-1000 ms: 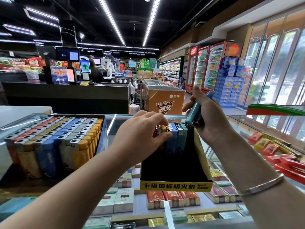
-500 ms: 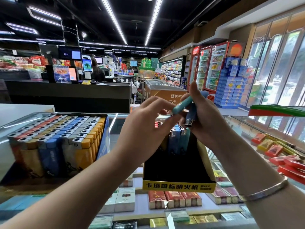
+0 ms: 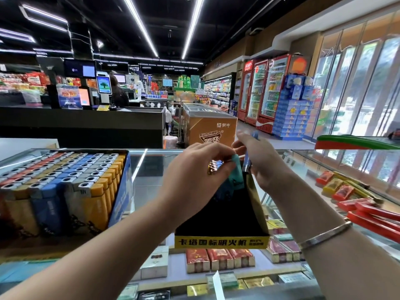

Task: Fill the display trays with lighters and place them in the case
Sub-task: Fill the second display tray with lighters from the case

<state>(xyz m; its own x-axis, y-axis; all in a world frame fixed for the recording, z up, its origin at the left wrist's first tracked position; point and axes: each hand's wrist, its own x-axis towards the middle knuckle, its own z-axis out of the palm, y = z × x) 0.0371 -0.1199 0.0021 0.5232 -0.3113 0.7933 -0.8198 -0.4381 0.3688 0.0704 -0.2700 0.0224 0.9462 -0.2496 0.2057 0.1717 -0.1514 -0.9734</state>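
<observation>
A black display tray (image 3: pixel 220 221) with a yellow front label stands on the glass counter, partly filled at its back with lighters (image 3: pixel 214 166). My left hand (image 3: pixel 194 172) pinches a teal lighter (image 3: pixel 237 172) and holds it upright over the tray's back right row. My right hand (image 3: pixel 262 159) grips a blue lighter (image 3: pixel 249 156) just beside it, above the tray's right wall. A full tray of orange, blue, grey and red lighters (image 3: pixel 62 182) sits to the left.
The glass display case (image 3: pixel 151 169) holds cigarette packs (image 3: pixel 218 259) below. Red cartons (image 3: pixel 368 213) lie at the right under the glass. A black checkout counter (image 3: pixel 86 124) and an orange freezer (image 3: pixel 207 126) stand behind.
My left hand took the teal lighter from the right hand and brought it down to the tray's back row. The right hand keeps the blue lighter.
</observation>
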